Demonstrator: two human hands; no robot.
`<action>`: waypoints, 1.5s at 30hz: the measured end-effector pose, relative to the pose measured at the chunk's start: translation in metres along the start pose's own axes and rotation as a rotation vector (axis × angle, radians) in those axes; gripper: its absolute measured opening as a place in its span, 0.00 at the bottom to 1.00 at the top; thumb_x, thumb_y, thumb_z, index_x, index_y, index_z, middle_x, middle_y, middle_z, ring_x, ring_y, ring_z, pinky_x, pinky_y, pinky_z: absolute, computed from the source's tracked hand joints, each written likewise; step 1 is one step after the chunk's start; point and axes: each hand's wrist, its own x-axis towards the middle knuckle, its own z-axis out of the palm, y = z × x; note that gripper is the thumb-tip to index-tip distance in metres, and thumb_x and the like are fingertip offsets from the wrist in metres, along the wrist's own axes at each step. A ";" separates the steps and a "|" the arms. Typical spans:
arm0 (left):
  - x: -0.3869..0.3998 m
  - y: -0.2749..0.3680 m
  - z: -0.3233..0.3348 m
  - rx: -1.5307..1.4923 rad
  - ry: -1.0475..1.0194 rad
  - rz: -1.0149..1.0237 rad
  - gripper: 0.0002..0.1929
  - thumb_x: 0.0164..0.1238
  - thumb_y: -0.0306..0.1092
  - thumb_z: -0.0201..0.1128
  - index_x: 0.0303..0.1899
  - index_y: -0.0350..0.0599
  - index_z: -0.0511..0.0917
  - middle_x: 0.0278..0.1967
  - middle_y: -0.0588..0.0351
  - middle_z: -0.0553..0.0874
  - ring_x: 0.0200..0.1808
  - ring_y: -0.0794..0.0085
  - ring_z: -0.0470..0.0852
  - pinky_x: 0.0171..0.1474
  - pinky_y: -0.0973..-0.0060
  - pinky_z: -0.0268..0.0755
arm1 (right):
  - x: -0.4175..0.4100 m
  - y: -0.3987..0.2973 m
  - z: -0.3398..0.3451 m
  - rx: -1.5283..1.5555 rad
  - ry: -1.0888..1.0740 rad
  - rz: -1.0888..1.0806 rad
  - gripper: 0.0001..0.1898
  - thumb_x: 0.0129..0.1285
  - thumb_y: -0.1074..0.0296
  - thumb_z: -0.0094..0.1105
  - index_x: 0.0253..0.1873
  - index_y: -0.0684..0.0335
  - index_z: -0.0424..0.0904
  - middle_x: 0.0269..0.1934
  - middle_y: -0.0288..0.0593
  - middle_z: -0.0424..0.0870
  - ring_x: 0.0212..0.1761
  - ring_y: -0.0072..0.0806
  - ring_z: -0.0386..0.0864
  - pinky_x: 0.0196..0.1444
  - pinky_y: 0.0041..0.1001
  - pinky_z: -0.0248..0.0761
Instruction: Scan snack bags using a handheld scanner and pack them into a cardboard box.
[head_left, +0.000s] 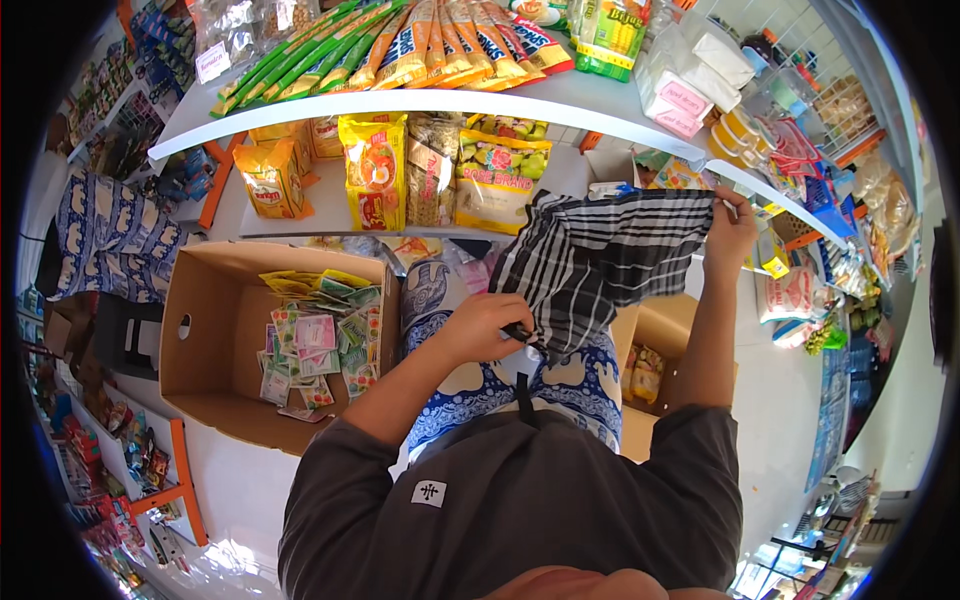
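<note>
Between my two hands hangs a black-and-white plaid plastic bag (600, 255), partly spread out above my lap. My right hand (731, 225) pinches its upper right corner, raised near the shelf edge. My left hand (491, 326) grips the bag's lower left part, close to my knees. To my left stands an open cardboard box (217, 360) with many small sachets (315, 341) inside, some yellow packs along its far side. Whether the bag holds anything cannot be seen.
Ahead, a white shelf (420, 105) carries fanned snack packs (442, 45). Below it stand yellow pouches (502, 180) and a noodle pack (373, 172). Another cardboard box (660, 322) with packets sits to my right. At far left, a person in patterned trousers (112, 232) is partly visible.
</note>
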 end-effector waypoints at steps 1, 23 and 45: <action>-0.001 -0.001 0.000 -0.019 -0.001 -0.011 0.10 0.50 0.29 0.72 0.31 0.46 0.77 0.29 0.58 0.80 0.32 0.60 0.82 0.34 0.68 0.73 | 0.003 -0.005 -0.002 0.000 0.009 0.001 0.07 0.66 0.82 0.53 0.45 0.68 0.80 0.40 0.38 0.84 0.40 0.19 0.80 0.43 0.17 0.71; 0.122 0.059 -0.035 0.031 0.274 0.156 0.09 0.57 0.26 0.71 0.39 0.39 0.81 0.36 0.53 0.83 0.34 0.67 0.83 0.35 0.75 0.75 | -0.111 -0.023 0.035 0.142 -0.442 0.040 0.21 0.61 0.67 0.67 0.57 0.62 0.74 0.51 0.51 0.79 0.53 0.39 0.78 0.58 0.33 0.69; 0.086 -0.001 -0.053 -0.502 0.626 -0.198 0.06 0.66 0.20 0.65 0.43 0.35 0.80 0.39 0.60 0.84 0.40 0.83 0.79 0.44 0.83 0.72 | -0.060 -0.004 -0.010 -0.265 -0.527 -0.311 0.12 0.65 0.77 0.58 0.52 0.65 0.77 0.38 0.45 0.80 0.39 0.33 0.80 0.42 0.24 0.71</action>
